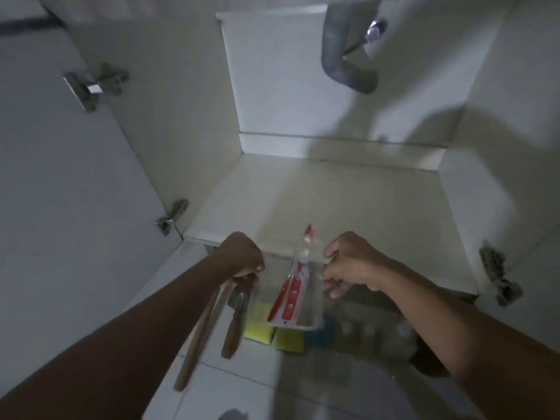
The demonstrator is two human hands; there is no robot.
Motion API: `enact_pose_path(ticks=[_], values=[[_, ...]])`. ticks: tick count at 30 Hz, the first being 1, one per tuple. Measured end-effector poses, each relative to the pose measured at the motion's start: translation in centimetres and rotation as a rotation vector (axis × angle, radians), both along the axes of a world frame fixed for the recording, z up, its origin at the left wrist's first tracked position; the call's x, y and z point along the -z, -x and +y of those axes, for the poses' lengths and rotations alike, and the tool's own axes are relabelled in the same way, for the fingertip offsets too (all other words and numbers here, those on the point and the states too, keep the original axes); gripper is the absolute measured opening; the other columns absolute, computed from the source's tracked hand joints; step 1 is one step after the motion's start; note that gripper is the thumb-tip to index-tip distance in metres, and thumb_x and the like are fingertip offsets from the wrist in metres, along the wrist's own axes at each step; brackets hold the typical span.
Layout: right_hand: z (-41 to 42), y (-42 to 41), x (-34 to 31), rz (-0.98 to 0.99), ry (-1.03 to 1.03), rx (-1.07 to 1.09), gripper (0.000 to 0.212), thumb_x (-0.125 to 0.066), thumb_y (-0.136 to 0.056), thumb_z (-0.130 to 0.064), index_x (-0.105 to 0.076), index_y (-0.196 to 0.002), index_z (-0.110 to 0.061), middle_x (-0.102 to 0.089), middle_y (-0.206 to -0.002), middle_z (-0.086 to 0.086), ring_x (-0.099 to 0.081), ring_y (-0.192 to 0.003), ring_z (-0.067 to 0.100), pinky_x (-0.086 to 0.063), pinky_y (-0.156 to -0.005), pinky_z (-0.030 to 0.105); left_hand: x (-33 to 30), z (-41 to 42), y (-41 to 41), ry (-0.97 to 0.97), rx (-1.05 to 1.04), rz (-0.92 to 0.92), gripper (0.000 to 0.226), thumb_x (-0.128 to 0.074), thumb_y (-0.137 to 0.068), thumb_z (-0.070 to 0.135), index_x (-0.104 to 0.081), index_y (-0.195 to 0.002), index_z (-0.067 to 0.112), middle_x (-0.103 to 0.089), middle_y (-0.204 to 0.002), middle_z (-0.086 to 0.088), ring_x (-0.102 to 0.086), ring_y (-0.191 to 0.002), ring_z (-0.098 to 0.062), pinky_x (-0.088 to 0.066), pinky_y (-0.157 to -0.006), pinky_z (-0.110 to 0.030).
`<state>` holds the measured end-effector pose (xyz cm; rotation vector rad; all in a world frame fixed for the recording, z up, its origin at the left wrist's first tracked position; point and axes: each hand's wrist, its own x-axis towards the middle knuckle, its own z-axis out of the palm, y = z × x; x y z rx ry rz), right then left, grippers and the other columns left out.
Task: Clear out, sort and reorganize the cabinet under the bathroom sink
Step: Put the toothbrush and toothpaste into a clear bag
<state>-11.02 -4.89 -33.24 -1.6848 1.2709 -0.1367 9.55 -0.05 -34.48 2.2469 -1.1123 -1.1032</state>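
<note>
**Clear tray at the cabinet's front edge, both hands loaded**

Your left hand [244, 257] was curled round a bundle of long utensils [212, 310]: wooden handles hanging down toward the tiled floor [230, 386], one metal-headed tool among them. It looked as if you had gathered them in one fist so they could travel together as a sorted group.

Your right hand [348, 263] pinched the right rim of a clear plastic tray [315, 301], fingers curled on its edge. The tray hung just outside the front edge of the cabinet floor [318, 201], tilted slightly. In it lay a red-and-white toothbrush in its clear packet [292, 286], head end pointing into the cabinet. The tray likely served to keep small items corralled.

Below the tray, yellow sponges [263, 328] and some blurred containers sat on the floor, probably staged there.

The doors stood open on their hinges [97, 84]; the drain pipe [342, 56] hung at the back.
</note>
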Motion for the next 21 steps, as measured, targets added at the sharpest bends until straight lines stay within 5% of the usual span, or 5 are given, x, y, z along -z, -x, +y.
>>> enact_pose_path(ticks=[4, 6, 12, 17, 21], values=[[-0.6, -3.9, -5.7, -0.120, 0.040, -0.008, 0.060, -0.068, -0.079, 0.013, -0.042, -0.133, 0.007, -0.067, -0.078, 0.027, -0.071, -0.067, 0.034, -0.061, -0.064, 0.042, -6.1, 0.3, -3.5, 0.112, -0.056, -0.062, 0.016, -0.064, -0.082, -0.010, -0.068, -0.098, -0.011, -0.068, -0.091, -0.033, -0.065, -0.050, -0.024, -0.060, -0.051, -0.037], [-0.8, -5.6, -8.6, -0.167, 0.071, -0.029, 0.070, -0.066, -0.077, 0.016, -0.035, -0.139, 0.006, -0.065, -0.074, 0.026, -0.069, -0.063, 0.032, -0.060, -0.060, 0.039, -9.2, 0.7, -5.0, 0.148, -0.086, -0.067, 0.015, -0.064, -0.082, -0.010, -0.067, -0.097, -0.009, -0.068, -0.086, -0.029, -0.064, -0.050, -0.022, -0.059, -0.050, -0.034], [0.3, -10.2, -17.3, -0.272, 0.160, -0.112, 0.026, -0.067, -0.073, 0.019, -0.049, -0.077, 0.001, -0.061, -0.065, 0.026, -0.065, -0.061, 0.036, -0.059, -0.063, 0.041, -18.6, 3.5, -9.3, 0.278, -0.129, -0.134, 0.019, -0.065, -0.080, -0.014, -0.064, -0.098, -0.008, -0.067, -0.095, -0.032, -0.066, -0.061, -0.027, -0.060, -0.052, -0.035], [1.7, -13.1, -23.1, -0.381, 0.240, -0.231, 0.031, -0.070, -0.072, 0.017, -0.051, -0.055, -0.001, -0.061, -0.053, 0.020, -0.066, -0.061, 0.036, -0.061, -0.061, 0.040, -25.4, 6.5, -12.2, 0.339, -0.159, -0.230, 0.021, -0.066, -0.080, -0.011, -0.065, -0.101, -0.006, -0.068, -0.091, -0.029, -0.066, -0.057, -0.023, -0.058, -0.051, -0.032], [2.1, -15.6, -26.9, -0.470, 0.259, -0.320, 0.016, -0.068, -0.074, 0.013, -0.060, -0.066, 0.004, -0.066, -0.060, 0.021, -0.067, -0.057, 0.030, -0.059, -0.059, 0.035, -30.3, 8.5, -14.4, 0.345, -0.162, -0.315, 0.020, -0.067, -0.081, -0.008, -0.068, -0.100, -0.001, -0.071, -0.087, -0.019, -0.067, -0.060, -0.022, -0.058, -0.054, -0.031]])
